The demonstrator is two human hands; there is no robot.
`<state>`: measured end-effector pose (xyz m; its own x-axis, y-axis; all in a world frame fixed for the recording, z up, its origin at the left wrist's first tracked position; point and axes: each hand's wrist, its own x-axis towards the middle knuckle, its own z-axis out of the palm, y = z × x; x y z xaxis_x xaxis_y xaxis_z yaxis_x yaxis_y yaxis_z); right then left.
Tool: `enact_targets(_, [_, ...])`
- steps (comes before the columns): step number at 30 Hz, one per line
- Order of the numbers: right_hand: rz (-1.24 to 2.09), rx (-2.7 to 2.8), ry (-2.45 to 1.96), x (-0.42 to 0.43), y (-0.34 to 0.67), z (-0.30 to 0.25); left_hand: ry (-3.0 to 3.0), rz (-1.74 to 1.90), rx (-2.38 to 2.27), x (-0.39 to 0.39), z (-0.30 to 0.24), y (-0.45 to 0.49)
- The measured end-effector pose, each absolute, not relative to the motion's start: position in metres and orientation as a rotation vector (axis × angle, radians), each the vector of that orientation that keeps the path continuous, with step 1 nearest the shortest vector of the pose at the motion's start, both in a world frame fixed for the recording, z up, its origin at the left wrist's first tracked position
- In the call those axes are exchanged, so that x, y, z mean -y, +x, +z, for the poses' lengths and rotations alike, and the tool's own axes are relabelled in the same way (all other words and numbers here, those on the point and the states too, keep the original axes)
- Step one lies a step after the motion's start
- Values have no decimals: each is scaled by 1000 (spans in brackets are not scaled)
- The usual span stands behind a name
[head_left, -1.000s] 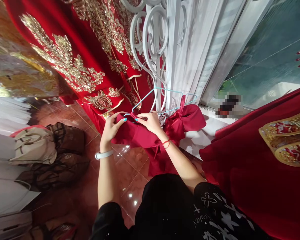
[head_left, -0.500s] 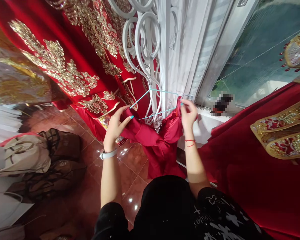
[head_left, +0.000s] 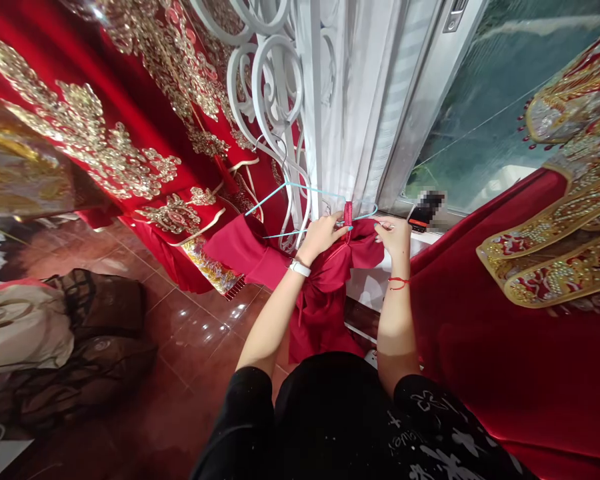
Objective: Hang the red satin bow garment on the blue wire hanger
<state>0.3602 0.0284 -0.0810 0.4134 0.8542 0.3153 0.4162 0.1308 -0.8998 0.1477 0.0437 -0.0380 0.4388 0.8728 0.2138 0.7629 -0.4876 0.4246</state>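
Observation:
A crimson dress [head_left: 325,313] hangs by its top on a light blue hanger [head_left: 316,189], whose hook catches on a white scrolled metal stand. My left hand [head_left: 325,237] reaches across the bodice, its thumb and fingers closed on the dress by a narrow red strap [head_left: 349,215] looped over the hanger. At the hanger's right end, my right hand [head_left: 394,235] pinches the outer edge of the dress top. The left part of the bodice lies loose over the hanger's other arm. Fingertips of the right hand partly cover what they grip.
Red garments with gold sequins [head_left: 115,153] hang at left. The white scrollwork stand [head_left: 279,73] rises in front, beside a window [head_left: 460,113]. Brown bags [head_left: 105,320] rest on the tiled floor [head_left: 190,347]. Red cloth with gold-trimmed panels [head_left: 555,267] hangs at right.
My left hand has left the dress's left edge and moved right to the strap. My right hand has shifted from the strap outward to the right edge of the dress top.

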Motion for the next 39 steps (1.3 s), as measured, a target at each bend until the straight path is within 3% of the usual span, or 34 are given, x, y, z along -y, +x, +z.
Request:
enact_targets(10, [466, 1342, -1324, -38, 368, -19, 2372, 604, -1572, -32, -43, 157])
enact_targets(18, [467, 1685, -1309, -42, 311, 28, 2414, 628, -1506, -30, -38, 156])
enact_targets(25, [712, 1478, -957, -32, 312, -3, 2318, 761, -1409, -30, -45, 150])
enact_targets(31, [595, 1189, -949, -26, 337, -37, 2052, 1508, -1173, -5, -64, 158])
enact_targets(39, [533, 830, -1019, -14, 353, -60, 1860, 1402, -1101, -24, -78, 176])
